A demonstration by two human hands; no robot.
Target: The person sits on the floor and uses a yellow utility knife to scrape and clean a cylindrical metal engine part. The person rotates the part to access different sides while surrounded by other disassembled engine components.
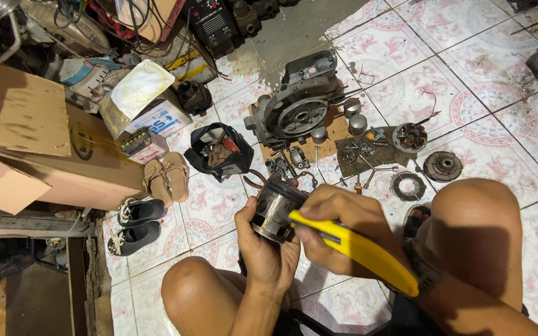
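Cardboard: a large brown box (45, 149) lies at the far left on the tiled floor (505, 81), its flaps open.
Footwear: tan sandals (167, 177) lie just beside the box; dark shoes (137, 224) with white laces sit below them.
Bag: a small black bag (220, 152) stands open right of the sandals.
Left hand: the left hand (268, 249) is cupped under a metal piston (274, 208), fingers curled close round its lower side and thumb up against its wall, holding it above the floor between the bare knees.
Piston: a grey cylinder, tilted, with a round hole showing in its side; it is held in front of the person, near the middle of the view.
Right hand: the right hand (334, 224) is closed tight round a yellow-handled tool (359, 252), fingers wrapped over the handle; the working end meets the piston's right edge, though the tip itself is hidden.
Engine: a grey engine case (297, 102) sits on a cardboard sheet (334, 134) beyond the hands.
Small parts: bolts and fittings lie on a dark rag (368, 155) to its right.
Discs: a round wired plate (410, 137), a toothed disc (443, 166) and a flat ring (408, 185) lie on the tiles furthest right.
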